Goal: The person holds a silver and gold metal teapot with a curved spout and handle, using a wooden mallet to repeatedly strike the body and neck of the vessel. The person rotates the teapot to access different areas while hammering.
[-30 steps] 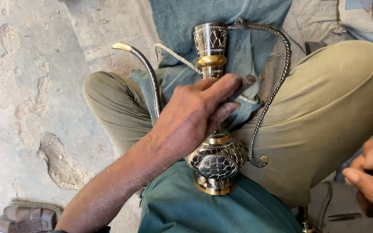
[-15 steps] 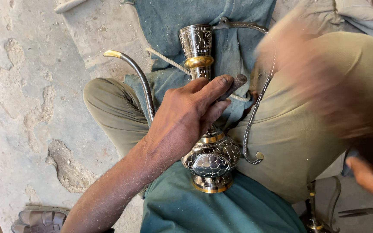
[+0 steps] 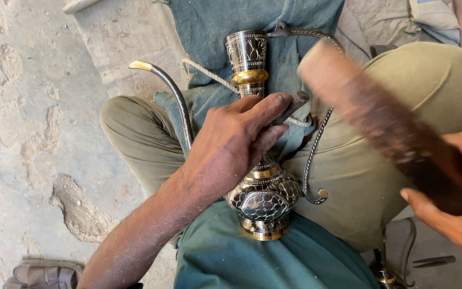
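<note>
Here, an ornate metal ewer point(image 3: 260, 187) lies across the person's lap, pinned under the left hand point(image 3: 231, 147).

Its long axis runs away from the body, foot nearest the chest, engraved neck point(image 3: 247, 53) beyond the fingertips, the thin curved spout point(image 3: 175, 101) just left of the hand. The left hand is closed over the middle of the vessel, fingers also pressing a small dark tool point(image 3: 291, 106) against it. The right hand point(image 3: 455, 214), well off to the right, grips a long brown wooden baton point(image 3: 380, 115), blurred and angled toward the neck.
</note>
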